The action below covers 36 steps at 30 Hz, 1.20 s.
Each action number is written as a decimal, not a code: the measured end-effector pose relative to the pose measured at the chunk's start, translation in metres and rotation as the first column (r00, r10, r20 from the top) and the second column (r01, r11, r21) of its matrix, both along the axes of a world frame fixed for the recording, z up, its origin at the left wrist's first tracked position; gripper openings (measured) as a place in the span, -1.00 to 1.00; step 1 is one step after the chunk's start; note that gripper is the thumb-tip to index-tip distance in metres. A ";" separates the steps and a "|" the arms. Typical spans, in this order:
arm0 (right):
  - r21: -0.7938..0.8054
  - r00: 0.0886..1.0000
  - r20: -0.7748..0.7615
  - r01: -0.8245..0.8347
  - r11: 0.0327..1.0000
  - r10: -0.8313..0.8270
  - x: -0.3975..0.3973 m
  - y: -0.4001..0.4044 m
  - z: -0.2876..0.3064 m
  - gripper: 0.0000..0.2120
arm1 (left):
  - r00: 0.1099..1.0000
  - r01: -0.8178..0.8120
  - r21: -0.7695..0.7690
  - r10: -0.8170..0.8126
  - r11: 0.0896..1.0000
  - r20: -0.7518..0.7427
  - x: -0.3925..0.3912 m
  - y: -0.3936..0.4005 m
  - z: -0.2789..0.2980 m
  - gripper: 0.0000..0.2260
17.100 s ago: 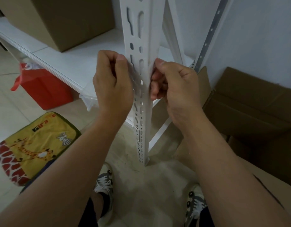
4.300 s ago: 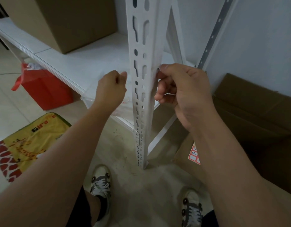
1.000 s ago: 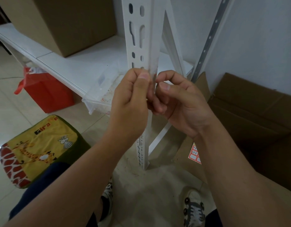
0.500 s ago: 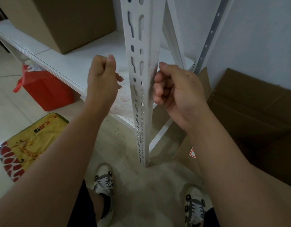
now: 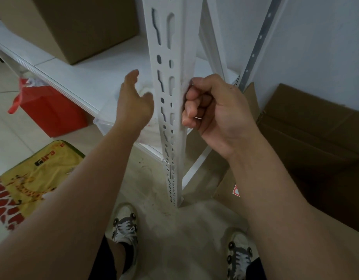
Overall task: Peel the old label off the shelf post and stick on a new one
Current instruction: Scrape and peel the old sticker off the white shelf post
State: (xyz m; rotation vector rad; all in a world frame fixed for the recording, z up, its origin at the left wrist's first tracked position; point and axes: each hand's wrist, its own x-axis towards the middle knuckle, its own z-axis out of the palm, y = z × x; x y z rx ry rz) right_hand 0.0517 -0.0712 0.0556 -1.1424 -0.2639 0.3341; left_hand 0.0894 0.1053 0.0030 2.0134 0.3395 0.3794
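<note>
Head view: right hand (image 5: 213, 110) fingers curl against the shelf post (image 5: 170, 93) edge; whether they pinch a label is unclear. Left hand (image 5: 134, 104) fingers spread loosely beside it. One post, two hands.

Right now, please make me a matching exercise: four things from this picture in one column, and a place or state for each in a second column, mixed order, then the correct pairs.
Things:
1. left hand
2. right hand
3. cardboard box
4. red bag

Places or states:
A. on the floor, under the shelf
B. fingers curled, at the right edge of the shelf post
C. standing on the white shelf
D. open, left of the post

Pairs: 1-D, 2-B, 3-C, 4-A
</note>
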 end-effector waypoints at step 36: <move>0.036 0.991 -0.017 0.136 0.990 -0.135 -0.005 0.008 0.004 -0.72 | 0.965 0.262 -0.552 -0.210 0.792 0.157 -0.037 -0.050 0.030 -0.44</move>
